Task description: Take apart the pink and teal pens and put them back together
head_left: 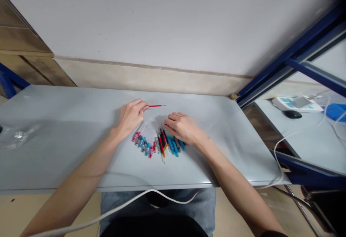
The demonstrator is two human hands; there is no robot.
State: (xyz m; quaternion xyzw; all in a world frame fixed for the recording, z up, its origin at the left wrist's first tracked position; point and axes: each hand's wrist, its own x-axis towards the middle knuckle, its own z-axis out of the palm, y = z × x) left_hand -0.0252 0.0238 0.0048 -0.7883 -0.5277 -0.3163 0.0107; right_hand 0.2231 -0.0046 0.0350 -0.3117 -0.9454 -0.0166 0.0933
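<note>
My left hand (132, 115) pinches a red pen refill (155, 106) by one end, its thin tip pointing right just above the grey table (67, 111). My right hand (181, 126) is closed, fingers curled down at the upper ends of the pen parts; whatever it grips is hidden. Below my hands, several clear pen barrels (145, 144) with red, blue and dark ends lie fanned out. Beside them is a group of black and red refills (161, 142). Blue pen parts (173, 145) lie farther right, partly under my right hand.
A crumpled clear plastic bag (20, 135) lies at the table's left. A white cable (146, 191) crosses in front of the near edge. Behind the table rises a white wall (151, 28). Past the blue metal frame (270, 58), a black mouse (293, 114) and a white device (281, 103) rest on another table.
</note>
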